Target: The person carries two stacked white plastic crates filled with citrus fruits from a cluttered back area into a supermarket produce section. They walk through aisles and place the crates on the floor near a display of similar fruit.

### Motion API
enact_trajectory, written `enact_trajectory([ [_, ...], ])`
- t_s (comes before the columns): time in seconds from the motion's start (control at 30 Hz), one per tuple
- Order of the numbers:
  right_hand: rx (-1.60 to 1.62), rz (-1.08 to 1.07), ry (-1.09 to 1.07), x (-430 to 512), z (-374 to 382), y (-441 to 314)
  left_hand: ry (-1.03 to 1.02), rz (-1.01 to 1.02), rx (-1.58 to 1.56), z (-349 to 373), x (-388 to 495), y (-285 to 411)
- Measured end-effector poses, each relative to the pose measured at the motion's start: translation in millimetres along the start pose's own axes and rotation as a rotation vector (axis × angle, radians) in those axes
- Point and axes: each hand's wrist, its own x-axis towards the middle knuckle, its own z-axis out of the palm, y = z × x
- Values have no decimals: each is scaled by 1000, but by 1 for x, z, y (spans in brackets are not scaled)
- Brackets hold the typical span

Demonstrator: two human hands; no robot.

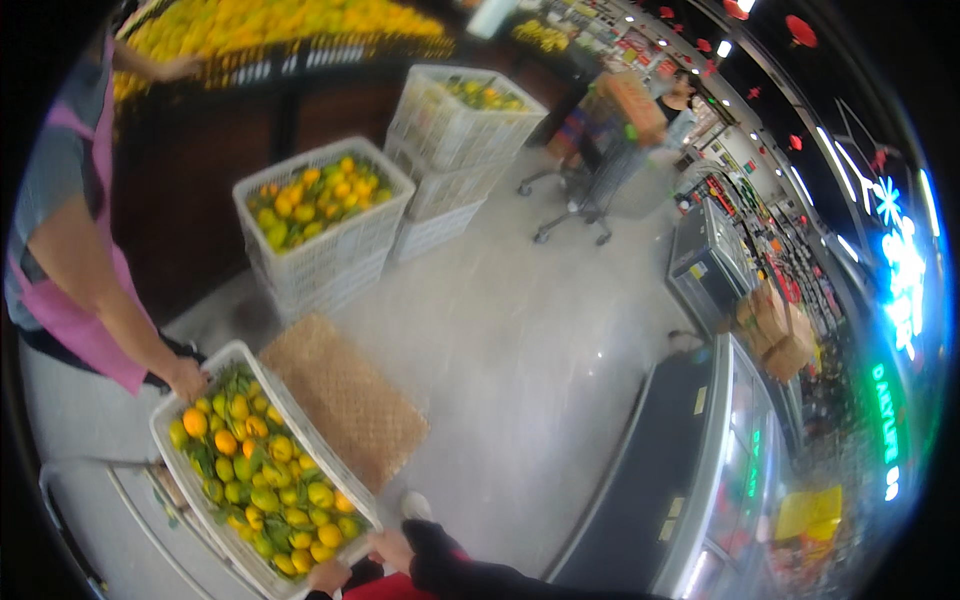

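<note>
A white plastic crate (315, 442) full of yellow-green and orange citrus fruit (264, 499) with leaves slants across the lower left. Its near end is gripped by both my hands: my left hand (330, 576) at the bottom corner, my right hand (393, 550) at the corner to the right. The fingers of each are partly hidden by the rim. At the far end, a co-worker's hand (187, 379) holds the same crate. Under and beside the crate shows a metal-railed cart (142, 517). A woven brown mat (349, 397) lies on the floor just beyond.
Stacked white crates of citrus (322, 259) stand ahead, with a second stack (465, 142) behind them. A co-worker in a pink apron (82, 300) stands at left. A loaded shopping cart (592, 172) and a person are farther back. Display freezers (660, 465) line the right.
</note>
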Motion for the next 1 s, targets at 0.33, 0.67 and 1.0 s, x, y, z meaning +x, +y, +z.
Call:
enact_trajectory([
  [0.33,37,-204,-105,-27,-30,-60,58,-37,-38,-76,-68,57],
  [0.67,-174,-337,-277,-63,-151,-179,144,-298,-122,-116,-101,199],
  [1.0,-243,-409,-192,-56,-191,-198,261,-296,-142,-132,-80,252],
])
